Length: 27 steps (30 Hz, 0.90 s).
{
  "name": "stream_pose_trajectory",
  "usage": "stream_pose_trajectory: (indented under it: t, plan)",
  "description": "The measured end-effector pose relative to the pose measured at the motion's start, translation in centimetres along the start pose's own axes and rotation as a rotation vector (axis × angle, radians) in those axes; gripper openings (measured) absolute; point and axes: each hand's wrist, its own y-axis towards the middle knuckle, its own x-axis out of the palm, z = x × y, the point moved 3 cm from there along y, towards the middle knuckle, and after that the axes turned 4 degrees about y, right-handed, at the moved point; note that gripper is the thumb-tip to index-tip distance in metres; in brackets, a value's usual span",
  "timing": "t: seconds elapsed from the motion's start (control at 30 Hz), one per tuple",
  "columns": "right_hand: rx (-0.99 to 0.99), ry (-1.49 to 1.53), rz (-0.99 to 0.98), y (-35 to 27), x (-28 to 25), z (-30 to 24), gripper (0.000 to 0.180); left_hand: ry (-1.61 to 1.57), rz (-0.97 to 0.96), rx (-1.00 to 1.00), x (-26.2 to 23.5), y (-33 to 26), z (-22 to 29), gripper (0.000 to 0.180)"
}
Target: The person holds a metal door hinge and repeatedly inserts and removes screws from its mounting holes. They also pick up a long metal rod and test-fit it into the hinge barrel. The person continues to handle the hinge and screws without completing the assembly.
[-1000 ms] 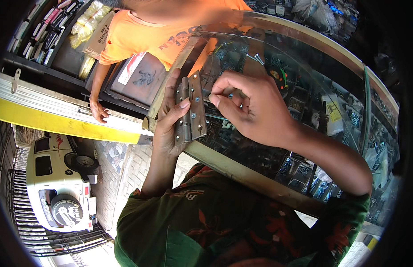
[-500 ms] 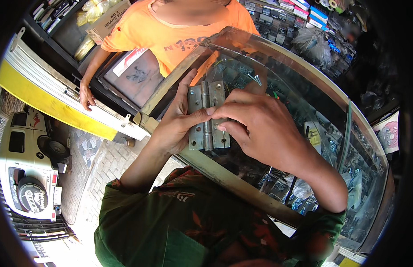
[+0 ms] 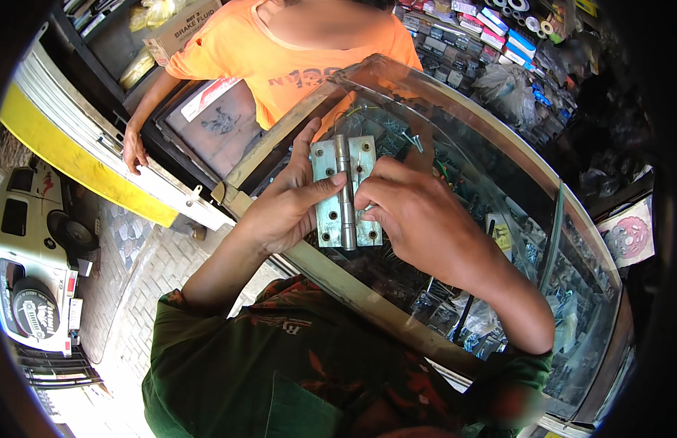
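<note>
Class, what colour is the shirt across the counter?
Orange; the shirt shows best in the head view.

dark green shirt (image 3: 214,365) at 6 o'clock, short sleeves: left sleeve (image 3: 174,310) toward 8, right sleeve (image 3: 517,365) between 4 and 5. red-orange leafy print (image 3: 324,371) scattered over front. small pale lettering (image 3: 291,323) near 7. plainer green panel (image 3: 302,409) at 6, straight-edged. left and right grips (image 3: 280,212) (image 3: 408,208) bare, forearms bare too.

Head-worn fisheye view, downward, close above left hand (image 3: 281,210) and right hand (image 3: 415,201)
</note>
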Motion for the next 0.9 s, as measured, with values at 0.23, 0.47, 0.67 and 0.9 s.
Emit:
stream_pose_trajectory:
  t: [0.23, 0.47, 0.67, 0.9]
  plan:
    - [0.003, 0.039, 0.008, 0.19, 0.21, 0.66, 0.016, 0.079, 0.031, -0.01, -0.39, 0.61, 0.08, 0.094]
    - [0.012, 0.068, -0.003, 0.2, 0.14, 0.5, 0.016, 0.063, 0.043, -0.004, -0.42, 0.74, 0.01, 0.092]
    - [0.018, 0.04, -0.015, 0.16, 0.11, 0.45, 0.016, 0.069, 0.049, -0.025, -0.16, 0.67, 0.22, 0.091]
    - [0.027, 0.047, -0.021, 0.21, 0.0, 0.68, 0.017, 0.07, 0.064, -0.042, 0.33, 0.48, 0.5, 0.091]
